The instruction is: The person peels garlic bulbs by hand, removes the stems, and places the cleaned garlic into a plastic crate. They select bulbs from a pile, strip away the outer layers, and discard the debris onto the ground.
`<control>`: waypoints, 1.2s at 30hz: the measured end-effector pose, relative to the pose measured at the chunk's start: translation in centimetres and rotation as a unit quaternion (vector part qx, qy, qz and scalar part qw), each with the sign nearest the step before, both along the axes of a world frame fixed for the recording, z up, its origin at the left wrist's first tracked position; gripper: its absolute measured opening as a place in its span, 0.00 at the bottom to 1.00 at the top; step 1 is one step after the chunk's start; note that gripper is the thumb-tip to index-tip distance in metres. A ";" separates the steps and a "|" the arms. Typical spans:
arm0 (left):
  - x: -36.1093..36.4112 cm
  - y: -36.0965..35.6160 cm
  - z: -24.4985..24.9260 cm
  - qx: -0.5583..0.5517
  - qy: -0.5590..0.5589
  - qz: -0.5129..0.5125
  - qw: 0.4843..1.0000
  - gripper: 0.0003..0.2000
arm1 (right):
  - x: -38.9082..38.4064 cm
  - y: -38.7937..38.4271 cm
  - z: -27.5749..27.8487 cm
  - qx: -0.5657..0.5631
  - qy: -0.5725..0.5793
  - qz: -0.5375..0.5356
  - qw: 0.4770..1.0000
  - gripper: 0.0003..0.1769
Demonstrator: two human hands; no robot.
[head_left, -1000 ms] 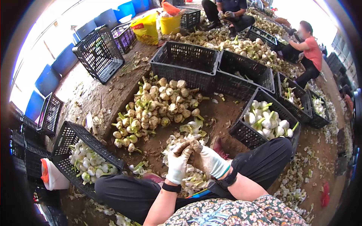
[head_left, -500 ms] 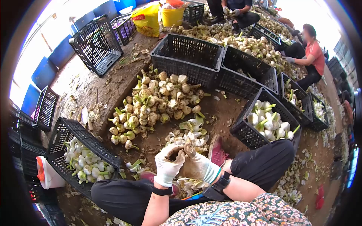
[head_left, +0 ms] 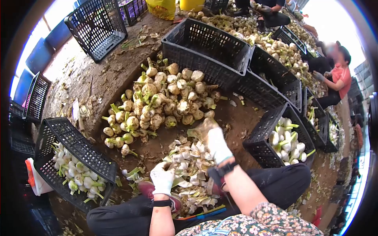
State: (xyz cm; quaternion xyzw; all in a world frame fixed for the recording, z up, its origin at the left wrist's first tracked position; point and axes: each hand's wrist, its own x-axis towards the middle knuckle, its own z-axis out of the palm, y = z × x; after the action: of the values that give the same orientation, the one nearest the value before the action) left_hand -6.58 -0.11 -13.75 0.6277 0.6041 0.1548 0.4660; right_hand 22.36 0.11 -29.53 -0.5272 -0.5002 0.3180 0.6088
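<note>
My right hand (head_left: 215, 143), in a white glove with soil-stained fingers, stretches out to the near edge of a heap of dirty, unpeeled garlic bulbs (head_left: 157, 106). Its fingers look extended but are blurred, close to a bulb (head_left: 209, 114). Lower and to the left, my left hand (head_left: 162, 177) is loosely curled in its white glove, with a gap between thumb and fingers and no bulb visible in it. Below both hands lies a pile of stripped garlic skins (head_left: 193, 165), between my shoes.
A tilted black crate (head_left: 75, 137) of cleaned white garlic stands at my left; another such crate (head_left: 271, 147) is at my right. Black crates (head_left: 204, 53) line the far side of the heap. Two people sit farther back among more garlic (head_left: 275, 49). A white bucket (head_left: 37, 179) stands far left.
My hands were together over the skins and have separated. The right reached forward to the garlic heap; the left moved slightly down and left. The camera view has tipped downward.
</note>
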 end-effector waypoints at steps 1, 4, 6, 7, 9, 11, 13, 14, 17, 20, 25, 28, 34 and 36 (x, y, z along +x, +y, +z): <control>0.1 0.0 0.1 0.009 0.003 -0.007 1.000 0.07 | -2.2 1.1 13.1 -0.277 0.200 -0.325 0.882 0.28; 0.5 -0.4 -2.1 0.038 -0.145 0.004 0.989 0.15 | 3.3 2.5 7.3 -0.563 -0.220 -0.285 0.744 0.27; 1.2 -0.4 -1.1 0.125 -0.109 -0.017 0.986 0.23 | 3.4 2.4 5.7 -0.561 -0.312 -0.266 0.719 0.24; 1.5 -0.1 -2.0 0.103 -0.128 0.006 0.986 0.26 | 3.4 2.3 5.5 -0.540 -0.325 -0.262 0.731 0.21; 1.8 -0.5 -1.9 0.025 -0.204 0.058 0.977 0.30 | 3.1 0.5 5.1 -0.464 -0.257 -0.259 0.807 0.15; 2.8 -0.4 -1.3 0.004 -0.248 0.072 0.966 0.31 | 3.0 -0.9 6.1 -0.448 -0.237 -0.235 0.829 0.15; 3.4 -0.5 -0.6 -0.033 -0.308 0.065 0.949 0.35 | 2.2 -2.2 7.5 -0.440 -0.214 -0.210 0.847 0.15; 3.7 -0.6 -0.1 -0.049 -0.312 0.046 0.948 0.39 | 1.8 -2.7 9.1 -0.437 -0.214 -0.207 0.849 0.15; 4.5 -0.7 -0.2 0.035 -0.349 -0.038 0.936 0.43 | -1.0 -4.0 17.2 -0.382 -0.064 0.017 0.922 0.13; 4.6 -1.5 3.4 -0.087 -0.466 -0.068 0.878 0.37 | -4.5 -5.5 24.5 -0.334 0.031 0.065 0.940 0.11; 4.1 -2.8 6.6 -0.044 -0.533 -0.015 0.845 0.34 | -9.6 -7.5 24.7 -0.127 0.431 -0.013 0.893 0.22; 3.6 -3.6 7.0 0.028 -0.511 0.004 0.859 0.31 | -11.9 -8.2 25.4 -0.168 0.307 -0.011 0.937 0.19; 1.9 -4.4 6.7 0.109 -0.476 -0.002 0.872 0.35 | -13.8 -8.5 25.8 -0.114 0.415 0.037 0.902 0.20; 1.6 -4.7 7.6 0.078 -0.508 0.003 0.858 0.35 | -13.6 -9.2 27.2 -0.119 0.427 0.062 0.894 0.20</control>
State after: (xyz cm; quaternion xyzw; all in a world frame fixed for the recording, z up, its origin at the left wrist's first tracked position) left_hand -4.95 -4.83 -6.19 0.4944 0.2718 0.5002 0.6569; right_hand 8.80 -9.04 -2.37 -0.3771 -0.1824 0.6071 0.6753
